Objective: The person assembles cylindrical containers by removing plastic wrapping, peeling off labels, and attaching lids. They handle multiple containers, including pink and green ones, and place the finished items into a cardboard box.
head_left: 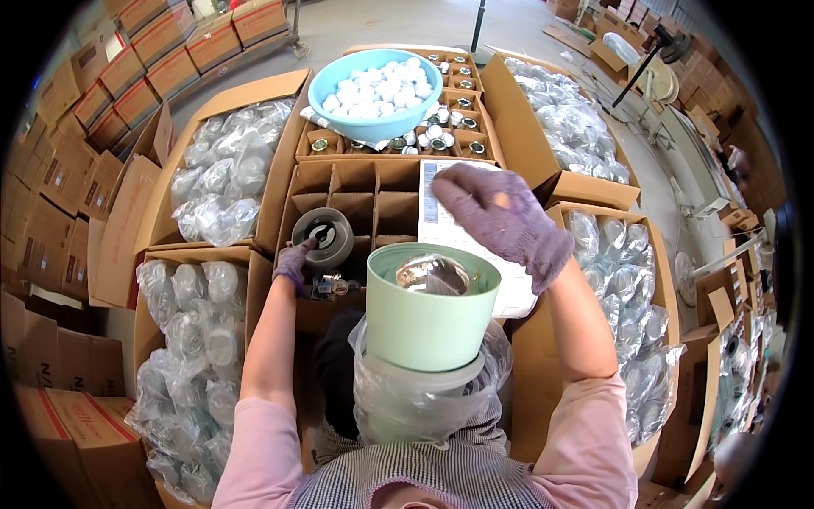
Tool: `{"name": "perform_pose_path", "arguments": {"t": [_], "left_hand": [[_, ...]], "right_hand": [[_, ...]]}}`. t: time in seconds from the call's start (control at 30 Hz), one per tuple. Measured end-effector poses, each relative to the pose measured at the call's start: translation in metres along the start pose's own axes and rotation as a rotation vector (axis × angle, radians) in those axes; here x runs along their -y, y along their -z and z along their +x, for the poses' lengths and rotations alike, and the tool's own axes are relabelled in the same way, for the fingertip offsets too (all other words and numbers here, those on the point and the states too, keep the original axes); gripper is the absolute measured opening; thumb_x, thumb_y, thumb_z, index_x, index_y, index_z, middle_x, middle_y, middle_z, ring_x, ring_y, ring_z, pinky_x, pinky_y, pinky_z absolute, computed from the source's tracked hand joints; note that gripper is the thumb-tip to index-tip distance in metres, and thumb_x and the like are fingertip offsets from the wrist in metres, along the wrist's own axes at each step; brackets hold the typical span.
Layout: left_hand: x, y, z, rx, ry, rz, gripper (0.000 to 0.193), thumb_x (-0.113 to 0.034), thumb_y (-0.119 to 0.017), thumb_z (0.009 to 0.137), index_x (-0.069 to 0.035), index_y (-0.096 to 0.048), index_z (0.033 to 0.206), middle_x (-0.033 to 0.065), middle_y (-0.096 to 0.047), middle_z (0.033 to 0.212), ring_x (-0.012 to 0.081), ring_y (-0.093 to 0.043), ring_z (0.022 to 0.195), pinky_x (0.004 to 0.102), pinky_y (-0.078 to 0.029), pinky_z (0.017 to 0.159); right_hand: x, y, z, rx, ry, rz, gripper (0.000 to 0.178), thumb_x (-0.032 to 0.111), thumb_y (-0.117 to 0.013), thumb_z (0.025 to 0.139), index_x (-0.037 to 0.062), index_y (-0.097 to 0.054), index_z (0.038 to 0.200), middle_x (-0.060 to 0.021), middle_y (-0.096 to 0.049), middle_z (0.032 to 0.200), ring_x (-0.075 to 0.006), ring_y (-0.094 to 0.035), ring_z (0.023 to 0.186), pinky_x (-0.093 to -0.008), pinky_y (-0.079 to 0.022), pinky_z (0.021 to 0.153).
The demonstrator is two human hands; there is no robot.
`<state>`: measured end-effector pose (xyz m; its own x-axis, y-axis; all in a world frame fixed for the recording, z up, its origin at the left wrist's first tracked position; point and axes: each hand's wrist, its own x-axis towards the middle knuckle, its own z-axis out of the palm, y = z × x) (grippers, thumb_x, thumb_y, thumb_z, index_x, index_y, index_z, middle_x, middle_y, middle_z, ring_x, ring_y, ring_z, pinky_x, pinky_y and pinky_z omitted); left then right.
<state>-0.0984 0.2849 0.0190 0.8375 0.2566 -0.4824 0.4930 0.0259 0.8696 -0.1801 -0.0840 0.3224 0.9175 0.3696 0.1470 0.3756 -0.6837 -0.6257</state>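
Observation:
My left hand (294, 261), in a grey-purple glove, grips the edge of a round, grey, translucent cup-shaped part (339, 246) with a dark centre. It sits over a divided carton. Under it lie a few small shiny metal pieces (337, 287). In front of my body stands a pale green round tub (432, 327), with a shiny silver rounded liner (434, 273) inside. Clear plastic wrap (407, 403) surrounds its base. Above the tub's right rim hovers my right hand (500, 212), also gloved. Its fingers are curled together, and whatever they may hold is hidden.
A cardboard-divided carton (352, 176) lies ahead, a white printed sheet (509, 293) at its right. Beyond, a light blue basin (373, 127) holds white balls. Cartons of plastic-wrapped items (191, 331) flank me on both sides. Stacked brown boxes (170, 72) stand far left.

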Motion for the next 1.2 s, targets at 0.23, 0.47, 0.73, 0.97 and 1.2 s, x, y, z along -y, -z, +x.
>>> {"name": "perform_pose_path", "arguments": {"t": [0.23,0.47,0.73,0.97,1.2], "left_hand": [[-0.118,-0.030,-0.116,0.130,-0.666,-0.499,0.068,-0.005,-0.083,0.074,-0.002,-0.046,0.131,0.0104,-0.063,0.115,0.0206,-0.064,0.103,0.0362,-0.055,0.092],[-0.193,-0.076,-0.210,0.526,-1.445,0.153,0.100,-0.079,-0.067,0.069,0.005,-0.060,0.123,0.0104,-0.060,0.105,0.0210,-0.055,0.095,0.0350,-0.045,0.085],[-0.211,-0.086,-0.233,0.860,-1.395,0.356,0.037,-0.014,-0.078,0.067,-0.005,-0.077,0.103,0.0072,-0.062,0.083,0.0207,-0.059,0.079,0.0320,-0.047,0.069],[-0.211,-0.089,-0.244,0.775,-1.339,0.321,0.025,-0.008,-0.074,0.075,-0.001,-0.075,0.099,0.0064,-0.062,0.086,0.0176,-0.059,0.076,0.0281,-0.047,0.067],[-0.206,-0.095,-0.242,-0.029,-1.504,0.431,0.038,-0.024,-0.062,0.095,0.008,-0.061,0.115,0.0100,-0.063,0.096,0.0155,-0.059,0.089,0.0279,-0.047,0.079]], "right_hand": [[-0.079,-0.021,0.000,-0.112,-0.267,0.900,0.058,0.049,-0.042,0.102,0.0027,-0.052,0.136,-0.0159,-0.063,0.115,-0.0225,-0.065,0.097,-0.0352,-0.055,0.086],[-0.033,-0.038,0.030,0.060,0.032,1.161,0.097,0.080,-0.026,0.091,0.0031,-0.030,0.151,-0.0139,-0.050,0.133,-0.0247,-0.060,0.113,-0.0381,-0.052,0.094],[-0.043,-0.027,-0.042,-0.071,0.153,0.593,0.063,0.050,-0.021,0.107,0.0035,-0.052,0.135,-0.0132,-0.058,0.129,-0.0191,-0.056,0.118,-0.0345,-0.043,0.103],[-0.041,-0.034,-0.051,-0.144,0.097,0.782,0.061,0.045,-0.025,0.107,-0.0012,-0.049,0.137,-0.0178,-0.060,0.126,-0.0263,-0.058,0.117,-0.0378,-0.043,0.102],[-0.003,-0.016,-0.022,-0.671,0.461,-0.019,0.069,0.026,-0.082,0.075,-0.0006,-0.051,0.132,-0.0227,-0.061,0.116,-0.0373,-0.062,0.099,-0.0443,-0.052,0.084]]}}
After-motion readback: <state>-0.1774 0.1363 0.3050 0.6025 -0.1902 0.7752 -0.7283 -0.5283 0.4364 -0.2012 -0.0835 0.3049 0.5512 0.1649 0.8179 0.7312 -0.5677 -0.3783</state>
